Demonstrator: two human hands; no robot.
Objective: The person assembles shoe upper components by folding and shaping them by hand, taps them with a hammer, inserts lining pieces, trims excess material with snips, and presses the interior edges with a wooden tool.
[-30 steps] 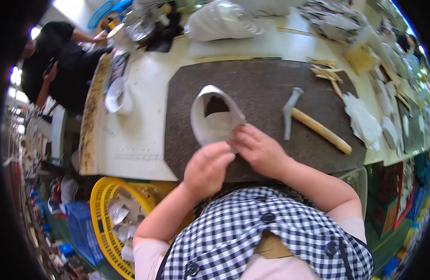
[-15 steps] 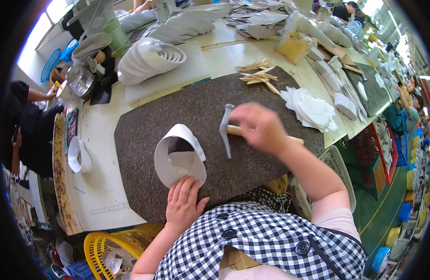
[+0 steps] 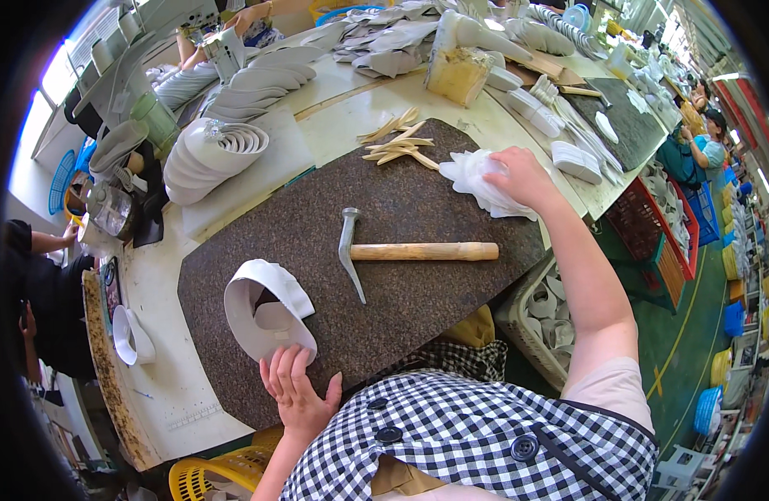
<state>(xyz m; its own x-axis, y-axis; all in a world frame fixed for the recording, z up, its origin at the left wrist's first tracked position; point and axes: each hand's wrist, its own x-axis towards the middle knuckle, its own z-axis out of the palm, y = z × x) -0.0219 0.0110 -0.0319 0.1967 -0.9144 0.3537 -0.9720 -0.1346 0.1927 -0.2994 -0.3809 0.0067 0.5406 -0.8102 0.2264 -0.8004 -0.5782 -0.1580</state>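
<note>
A white shoe upper (image 3: 271, 321), curled into an open loop, stands on the dark speckled board (image 3: 401, 309). My left hand (image 3: 299, 392) has its fingers over the near edge of the upper, its thumb apart to the right. At the board's far right edge, my right hand (image 3: 522, 177) is closed at the top of a pile of thin white cut pieces (image 3: 468, 179). The fingertips are partly hidden among the pieces. Between my hands lies a hammer (image 3: 422, 252), its metal head to the left and wooden handle to the right, with neither hand on it.
Beyond the board are wooden sticks (image 3: 401, 146), a fanned stack of white uppers (image 3: 205, 159) and a yellowed block (image 3: 458, 77). Another upper (image 3: 132, 336) stands at left. A basket of white parts (image 3: 526, 317) sits below right, a yellow basket (image 3: 221, 468) below left. Other people are around.
My right hand has left the hammer, which now lies on the board, and moved far right to the white pieces. My left hand stays at the upper. The view has shifted right.
</note>
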